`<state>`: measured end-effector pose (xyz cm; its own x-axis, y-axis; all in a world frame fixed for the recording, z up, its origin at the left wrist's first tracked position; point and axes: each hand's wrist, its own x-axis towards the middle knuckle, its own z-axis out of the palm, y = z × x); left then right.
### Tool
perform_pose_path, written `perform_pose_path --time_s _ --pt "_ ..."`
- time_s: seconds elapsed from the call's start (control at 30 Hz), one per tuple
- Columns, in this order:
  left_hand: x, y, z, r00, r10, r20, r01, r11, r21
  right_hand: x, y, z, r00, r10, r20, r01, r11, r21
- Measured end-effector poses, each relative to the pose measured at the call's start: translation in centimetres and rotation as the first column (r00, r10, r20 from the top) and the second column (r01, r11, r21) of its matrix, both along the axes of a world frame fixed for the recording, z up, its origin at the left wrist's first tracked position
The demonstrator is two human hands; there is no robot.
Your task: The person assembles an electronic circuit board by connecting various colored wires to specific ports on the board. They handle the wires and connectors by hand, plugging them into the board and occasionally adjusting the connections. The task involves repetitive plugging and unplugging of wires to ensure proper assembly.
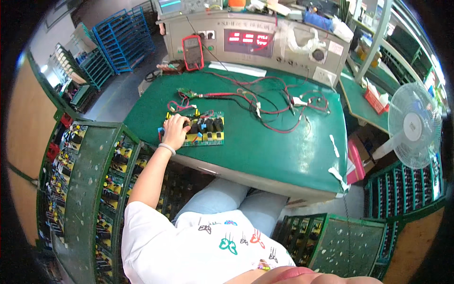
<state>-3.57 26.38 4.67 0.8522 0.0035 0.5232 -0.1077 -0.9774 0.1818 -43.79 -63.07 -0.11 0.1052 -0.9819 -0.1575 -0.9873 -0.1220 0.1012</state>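
Observation:
My left hand (175, 130) lies over the left part of a circuit board (217, 135), its fingers curled down around the parts there. The board rests on the green bench top (236, 163) near its front left and carries black cylinders, blue and yellow parts and yellow strips. Just behind it is a small green board (186, 93) with red wires. Red and black test leads (265, 110) run from there across the bench toward the right. My fingertips are partly hidden among the board's parts. My right hand is out of sight.
A red-framed multimeter (192, 53) leans against the grey test console (293, 45) with its lit red display. Green racks (87, 175) full of boards stand at the left, and another rack (347, 241) at the lower right. A fan (412, 127) stands beyond the bench's right edge.

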Motion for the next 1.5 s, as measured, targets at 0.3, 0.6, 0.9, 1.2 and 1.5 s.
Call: perform_pose_path --time_s 0.3,0.6,0.9,1.2,1.5 --pt "-0.8 1.0 -0.4 0.991 -0.127 -0.051 0.123 0.99 -0.07 -7.1 -2.5 5.4 0.995 0.031 -0.098 -0.049 0.981 -0.19" --pt "-0.9 -0.1 0.4 0.981 -0.195 -0.007 0.194 0.979 -0.059 5.0 11.8 15.7 0.247 0.581 0.775 -0.433 0.782 -0.448" --pt "-0.6 -0.5 0.1 0.983 -0.178 0.042 0.18 0.982 -0.05 30.2 37.4 17.3 -0.365 0.399 0.841 -0.826 0.278 -0.49" --pt "-1.2 -0.5 0.1 0.985 -0.159 0.061 0.16 0.987 -0.009 36.2 52.7 11.1 -0.251 0.625 0.739 -0.821 0.267 -0.504" --pt "-1.2 -0.4 -0.1 0.989 -0.146 0.017 0.146 0.989 -0.016 38.4 57.4 7.1 -0.054 0.732 0.679 -0.779 0.395 -0.488"
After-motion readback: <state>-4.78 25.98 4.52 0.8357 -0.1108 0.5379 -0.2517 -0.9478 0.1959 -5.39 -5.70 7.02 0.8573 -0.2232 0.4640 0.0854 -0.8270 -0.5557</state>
